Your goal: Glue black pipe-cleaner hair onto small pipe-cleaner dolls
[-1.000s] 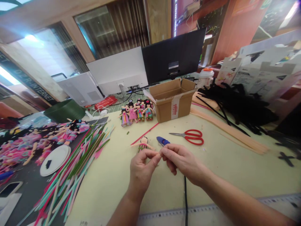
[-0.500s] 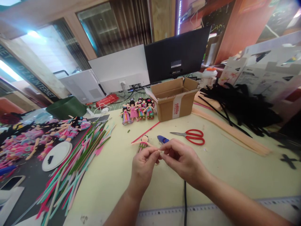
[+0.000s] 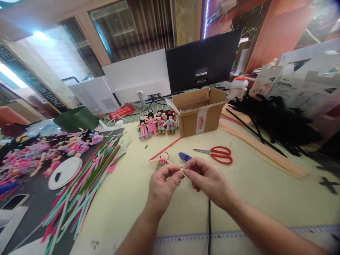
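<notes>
My left hand (image 3: 162, 187) and my right hand (image 3: 209, 180) meet at the middle of the table, fingertips pinched together on a tiny pale piece (image 3: 182, 170). What the piece is cannot be made out. Just beyond my left hand lies a small doll (image 3: 164, 157) with black hair, arms spread, and a striped pink and green dress, its lower part hidden by my fingers. A blue tool (image 3: 183, 156) lies behind my right hand, its body partly covered. Red-handled scissors (image 3: 216, 154) rest to the right of it, blades pointing left.
A cardboard box (image 3: 200, 118) stands behind, with finished dolls (image 3: 156, 124) left of it. Coloured strips (image 3: 90, 180), a white plate (image 3: 65, 173) and more dolls (image 3: 32, 156) are at left. Black strips (image 3: 276, 124) and peach strips (image 3: 260, 147) lie right. A ruler (image 3: 228, 234) runs along the front.
Both hands stay together at nearly the same spot, with fingers slightly shifted around the tiny piece. The whole view has moved slightly.
</notes>
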### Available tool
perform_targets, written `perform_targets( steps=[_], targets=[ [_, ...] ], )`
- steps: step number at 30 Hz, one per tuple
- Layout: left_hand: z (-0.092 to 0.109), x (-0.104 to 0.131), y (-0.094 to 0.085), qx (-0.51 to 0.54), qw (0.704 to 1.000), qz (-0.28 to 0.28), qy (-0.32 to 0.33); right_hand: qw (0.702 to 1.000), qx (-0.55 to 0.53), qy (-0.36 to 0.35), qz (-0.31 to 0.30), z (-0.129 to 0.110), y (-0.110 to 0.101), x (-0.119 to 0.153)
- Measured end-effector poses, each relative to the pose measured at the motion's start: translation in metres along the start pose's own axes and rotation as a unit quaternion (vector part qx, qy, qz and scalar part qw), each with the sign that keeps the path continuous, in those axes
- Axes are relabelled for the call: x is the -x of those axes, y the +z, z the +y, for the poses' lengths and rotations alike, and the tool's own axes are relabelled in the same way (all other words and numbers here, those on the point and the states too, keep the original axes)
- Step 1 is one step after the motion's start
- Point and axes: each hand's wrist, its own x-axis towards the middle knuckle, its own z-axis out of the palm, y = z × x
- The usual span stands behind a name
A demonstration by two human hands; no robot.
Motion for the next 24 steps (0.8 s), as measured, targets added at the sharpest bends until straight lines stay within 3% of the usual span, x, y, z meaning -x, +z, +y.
perform_targets(
  steps=[5,13,24],
  targets=[
    [0.0,0.0,0.0,-0.029,0.999,0.025,0.015,0.999,0.007,0.021,-0.025,0.001,-0.001,-0.002],
    [0.005,-0.001,-0.002,-0.061,0.998,-0.009,0.019,0.996,0.075,-0.045,-0.007,0.0,-0.008,-0.001],
    [0.007,-0.005,-0.007,-0.016,0.999,-0.048,-0.005,0.995,0.091,-0.031,-0.025,0.0,-0.01,0.001]
  ],
)
